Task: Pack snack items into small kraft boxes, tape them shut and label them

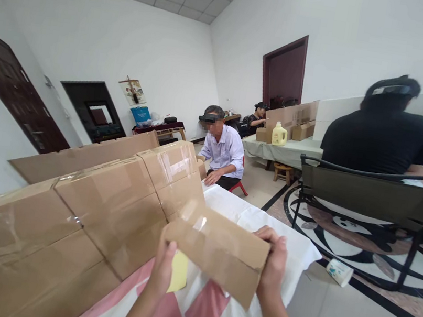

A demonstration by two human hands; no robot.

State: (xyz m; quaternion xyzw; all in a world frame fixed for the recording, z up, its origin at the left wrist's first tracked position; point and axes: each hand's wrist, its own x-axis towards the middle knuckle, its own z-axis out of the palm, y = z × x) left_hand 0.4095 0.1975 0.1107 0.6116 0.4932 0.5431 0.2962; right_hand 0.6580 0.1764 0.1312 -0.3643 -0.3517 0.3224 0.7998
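Note:
A taped brown cardboard box (pixel 221 252) is held up, tilted, over the table between my two hands. My left hand (pixel 164 265) grips its left end, thumb on the near face, the other fingers mostly hidden behind it. Around the right end are closed the fingers of my right hand (pixel 273 265). Below the box, beside my left hand, a yellow piece (pixel 178 273) shows; part of it is covered. White and pink cloth (pixel 208 311) lies under both forearms.
Stacked, taped cartons (pixel 105 201) form a wall along the table's left side. A person in a light shirt (pixel 225 147) sits at the far end. To the right stand a chair (pixel 373 196) with a person on it and, on the floor, a paper cup (pixel 338 273).

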